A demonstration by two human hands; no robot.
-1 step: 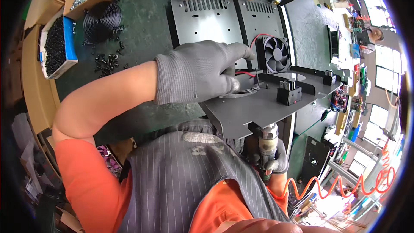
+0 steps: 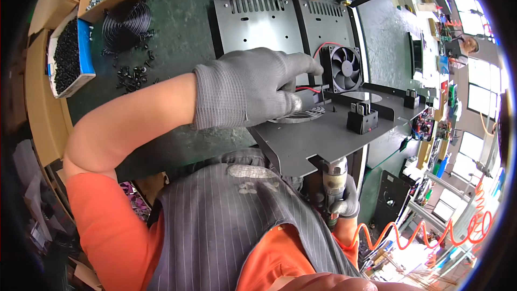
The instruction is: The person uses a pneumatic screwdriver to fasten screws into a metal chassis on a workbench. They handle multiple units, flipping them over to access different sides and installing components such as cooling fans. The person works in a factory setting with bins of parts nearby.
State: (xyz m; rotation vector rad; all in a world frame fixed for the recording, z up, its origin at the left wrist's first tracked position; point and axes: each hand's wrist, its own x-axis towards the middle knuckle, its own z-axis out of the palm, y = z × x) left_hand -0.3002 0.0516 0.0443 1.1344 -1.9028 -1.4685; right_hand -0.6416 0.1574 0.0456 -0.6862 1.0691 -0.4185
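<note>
Round black slotted grille [image 2: 307, 114] on the flat black panel [image 2: 318, 139] now shows more, so sightline looks better; left grey-gloved hand [image 2: 253, 86] over it, can't tell its grip; right grey-gloved hand [image 2: 350, 200] clasps silver-grey cylindrical driver [image 2: 335, 180] by panel's near edge.

Left hand [image 2: 253, 87] extends 1 finger [image 2: 309, 64] — right hand [image 2: 350, 200] grips low.

Dark sheet panel [image 2: 312, 143] lay roughly flat, near edge notched, slotted round grille [image 2: 308, 113] toward its left end. Dark part [image 2: 308, 97] with red wire [image 2: 308, 88], mostly hidden, sat at the grille. Worn, metallic power driver [image 2: 334, 182] pointed nose-first toward the notched edge.
</note>
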